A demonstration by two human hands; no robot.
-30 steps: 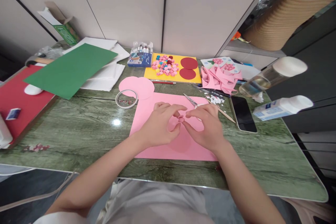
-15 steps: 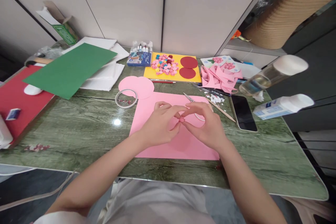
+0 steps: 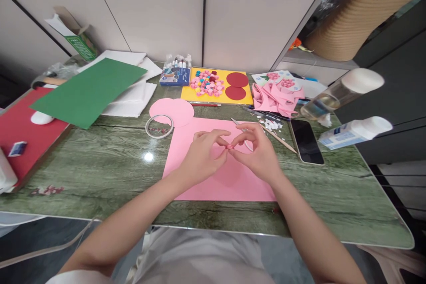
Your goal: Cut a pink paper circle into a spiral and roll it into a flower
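Between my fingertips is a small rolled pink paper piece (image 3: 229,147), pinched from both sides. My left hand (image 3: 207,153) grips its left side with thumb and forefinger. On the other side my right hand (image 3: 255,151) pinches it the same way. Both hands hover over a pink paper sheet (image 3: 199,186) lying on the table. Scissors (image 3: 237,122) lie on the sheet's far edge, partly hidden behind my right hand. Two overlapping pink paper circles (image 3: 178,111) rest at its upper left corner, beside a roll of tape (image 3: 149,134).
A yellow sheet (image 3: 199,101) carries colourful little paper rolls (image 3: 208,83) and two dark red circles (image 3: 236,93). Pink scraps (image 3: 274,100), a wooden stick (image 3: 281,139), a phone (image 3: 306,142) and two bottles (image 3: 353,133) stand or lie right. Green paper (image 3: 89,91) covers white sheets left.
The pink piece has turned between my fingertips and shows its layered edge. My right fingers have shifted slightly up and left. The whole view has moved a little.
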